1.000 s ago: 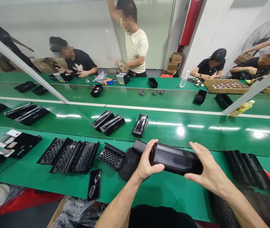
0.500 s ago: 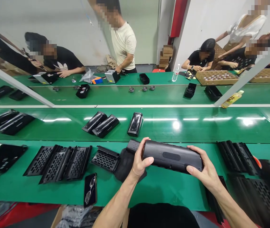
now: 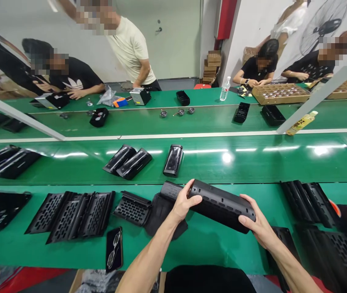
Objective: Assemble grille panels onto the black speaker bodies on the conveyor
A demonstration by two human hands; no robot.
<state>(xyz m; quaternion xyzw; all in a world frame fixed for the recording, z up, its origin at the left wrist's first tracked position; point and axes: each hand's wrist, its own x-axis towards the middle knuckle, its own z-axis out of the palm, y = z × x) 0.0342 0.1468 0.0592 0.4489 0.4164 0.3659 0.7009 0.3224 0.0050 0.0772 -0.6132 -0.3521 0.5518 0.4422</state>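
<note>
Between my two hands, above the green table, is a long black plastic housing (image 3: pixel 222 205) that looks like a speaker shell. My left hand (image 3: pixel 185 203) grips its left end, thumb on the near face. At the opposite end my right hand (image 3: pixel 255 221) is closed round it, thumb in front and fingers behind. A row of small slots runs along the side turned up to me. Just left of my left hand lie a piece of black cloth (image 3: pixel 158 215) and a perforated black panel (image 3: pixel 132 207).
Several perforated panels (image 3: pixel 72 215) lie to the left, more black panels (image 3: pixel 309 203) to the right. A phone with glasses on it (image 3: pixel 114 249) is near the front edge. Beyond, black housings (image 3: pixel 173 160) rest on the green belt (image 3: pixel 210 171). People work across the line.
The housing has been rolled in my hands: its face with the oval patch has turned out of sight and the slotted side shows. Across the line, the standing person has shifted left.
</note>
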